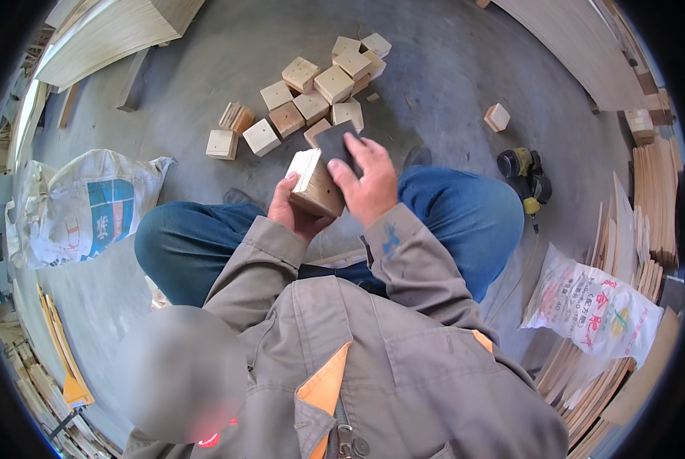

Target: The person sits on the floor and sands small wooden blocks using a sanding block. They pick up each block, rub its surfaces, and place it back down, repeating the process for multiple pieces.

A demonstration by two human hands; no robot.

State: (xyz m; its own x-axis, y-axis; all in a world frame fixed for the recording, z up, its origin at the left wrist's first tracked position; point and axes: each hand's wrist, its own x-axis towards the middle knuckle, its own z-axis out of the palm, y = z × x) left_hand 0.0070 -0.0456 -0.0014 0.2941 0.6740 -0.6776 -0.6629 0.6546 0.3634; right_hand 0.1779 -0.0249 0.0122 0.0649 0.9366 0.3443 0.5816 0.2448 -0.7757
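My left hand (285,208) is closed around a pale wooden block (319,191), holding it tilted above the floor between my knees. A small dark hole shows in the face turned to the right. My right hand (374,183) pinches a dark, flat rectangular piece that looks like sandpaper (333,142) between thumb and fingers. The dark piece sits at the block's upper right; whether they touch, I cannot tell. Just beyond my hands lies a loose group of similar wooden blocks (311,106), several with a small hole in one face.
A lone block (497,117) lies to the right, near a yellow-and-black corded power tool (523,174). White printed sacks lie at left (90,206) and right (595,310). Stacked wood strips (654,203) line the right side; large board stacks (113,42) stand at the far corners.
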